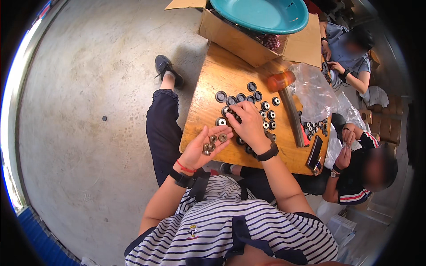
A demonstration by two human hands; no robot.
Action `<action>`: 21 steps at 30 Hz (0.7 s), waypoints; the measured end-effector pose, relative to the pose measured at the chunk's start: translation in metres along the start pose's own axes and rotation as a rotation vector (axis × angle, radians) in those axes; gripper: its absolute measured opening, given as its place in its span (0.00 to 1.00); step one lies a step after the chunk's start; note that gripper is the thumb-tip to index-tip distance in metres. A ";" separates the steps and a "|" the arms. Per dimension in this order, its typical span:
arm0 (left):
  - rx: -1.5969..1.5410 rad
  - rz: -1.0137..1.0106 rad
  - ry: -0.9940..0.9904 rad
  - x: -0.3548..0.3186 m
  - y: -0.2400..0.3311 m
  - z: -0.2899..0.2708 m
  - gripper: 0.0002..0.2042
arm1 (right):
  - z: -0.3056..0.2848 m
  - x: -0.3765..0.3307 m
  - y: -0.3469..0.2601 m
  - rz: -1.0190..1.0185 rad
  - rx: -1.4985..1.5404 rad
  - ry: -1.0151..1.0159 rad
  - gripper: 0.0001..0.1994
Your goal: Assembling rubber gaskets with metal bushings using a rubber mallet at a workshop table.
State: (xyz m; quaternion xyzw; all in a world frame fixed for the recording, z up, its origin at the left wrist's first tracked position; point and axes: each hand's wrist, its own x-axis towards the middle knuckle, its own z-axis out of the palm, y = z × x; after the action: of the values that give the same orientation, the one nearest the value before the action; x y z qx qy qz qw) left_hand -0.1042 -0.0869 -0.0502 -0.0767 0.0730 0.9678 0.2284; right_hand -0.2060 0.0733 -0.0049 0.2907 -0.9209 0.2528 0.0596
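Note:
My left hand (195, 150) is palm up near the table's left edge, with several small brass-coloured metal rings (213, 138) lying in the palm and on the fingers. My right hand (249, 126) reaches over the table, fingers bent down and close together at a round black part (226, 110). Whatever lies between those fingertips is too small to make out. Just below it is a black round part with a pale centre (221, 122). Several flat black round parts (240, 98) lie beyond my right hand. More black parts with pale centres (265, 106) stand to its right.
A cardboard box (239, 37) with a teal basin (257, 15) stands at the table's far end. An orange bottle (281, 81), clear plastic bags (313, 88), a long bar (293, 115) and a phone (315, 152) are on the right. Two people work nearby.

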 end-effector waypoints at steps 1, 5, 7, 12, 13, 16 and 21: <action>-0.002 -0.005 0.001 0.000 0.000 0.000 0.28 | 0.001 0.000 0.000 -0.010 -0.015 -0.009 0.10; 0.005 -0.017 0.000 0.000 -0.001 -0.002 0.28 | 0.000 0.001 -0.002 -0.013 -0.018 -0.010 0.10; 0.012 -0.014 0.001 0.000 -0.001 -0.001 0.28 | -0.001 0.001 -0.003 -0.041 -0.025 -0.009 0.10; 0.036 -0.015 -0.028 0.001 -0.001 -0.002 0.28 | -0.003 0.001 -0.006 -0.024 -0.075 -0.049 0.10; 0.039 -0.011 -0.013 0.002 0.000 0.000 0.28 | -0.004 0.001 -0.008 0.001 -0.115 -0.082 0.09; 0.056 -0.007 0.017 0.002 -0.001 0.002 0.30 | -0.008 0.003 -0.009 -0.032 -0.099 -0.048 0.10; -0.040 -0.008 -0.132 0.001 -0.005 -0.014 0.29 | -0.030 -0.031 -0.034 -0.044 0.194 -0.166 0.11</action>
State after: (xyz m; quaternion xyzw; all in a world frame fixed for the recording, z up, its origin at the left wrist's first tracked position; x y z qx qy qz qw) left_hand -0.1017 -0.0846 -0.0644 -0.0175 0.0379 0.9711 0.2351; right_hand -0.1622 0.0804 0.0272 0.3351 -0.8873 0.3145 -0.0396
